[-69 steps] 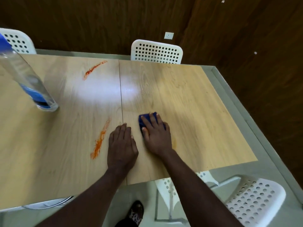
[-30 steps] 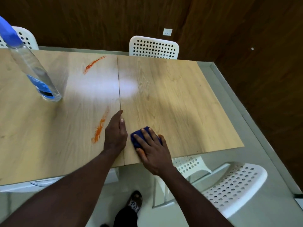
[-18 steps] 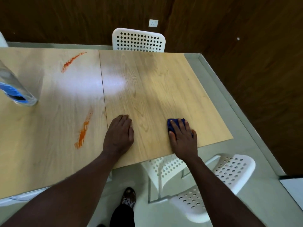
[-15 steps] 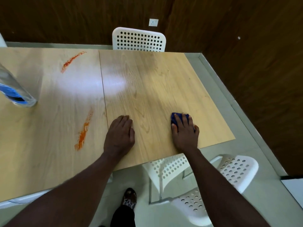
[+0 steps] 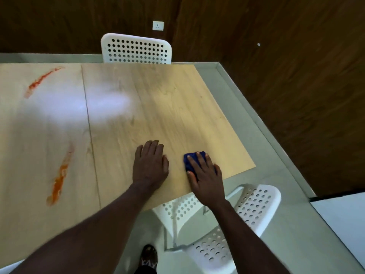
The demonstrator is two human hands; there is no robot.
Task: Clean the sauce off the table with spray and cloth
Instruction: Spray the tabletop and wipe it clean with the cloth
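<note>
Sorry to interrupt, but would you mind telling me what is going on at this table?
A person is cleaning the wooden table. Their right hand presses a blue cloth onto the right panel near the front edge, and the left hand rests flat beside it. The near sauce streak and the far sauce streak, both on the left panel, are not yet wiped.

Our left hand (image 5: 150, 165) lies flat on the surface (image 5: 167, 99) near its front edge, right of the seam (image 5: 88, 125). Our right hand (image 5: 205, 178) is just right of it, apart from it, with fingers (image 5: 199, 165) on top of the cloth (image 5: 187, 164), near the front-right corner. Left of the seam are the near sauce streak (image 5: 59, 178) at the front and the far sauce streak (image 5: 39, 82) at the back. The far chair (image 5: 136, 49) stands behind the back edge. The near chair (image 5: 246, 214) sits below our right arm, and our foot (image 5: 149, 256) is on the floor left of it.
</note>
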